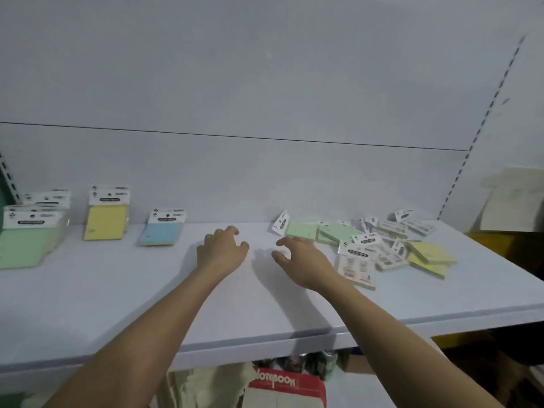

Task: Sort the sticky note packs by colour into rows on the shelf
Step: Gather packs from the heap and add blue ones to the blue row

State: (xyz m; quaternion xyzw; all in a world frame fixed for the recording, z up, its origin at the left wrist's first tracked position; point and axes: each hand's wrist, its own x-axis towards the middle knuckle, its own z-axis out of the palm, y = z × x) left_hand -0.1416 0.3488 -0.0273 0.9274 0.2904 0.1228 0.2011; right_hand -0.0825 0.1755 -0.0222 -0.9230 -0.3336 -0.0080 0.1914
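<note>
Reaching with our right hand (297, 257) and left hand (222, 250), both empty with fingers loosely curled, we hover beside the unsorted pile (379, 245) on the shelf (265, 307), keeping green (26, 242), yellow (106, 222) and blue (160, 234) rows apart at left.

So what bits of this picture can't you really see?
- Head view, green packs at far left: cut off by the picture's edge.
- Mixed pile on the shelf: packs overlap, so a count is impossible.
- Label print on the blue pack: too small and blurred to read.
- Under the shelf: the red notebook is cut off by the bottom edge.
- Right hand covers the pile's near edge.
</note>
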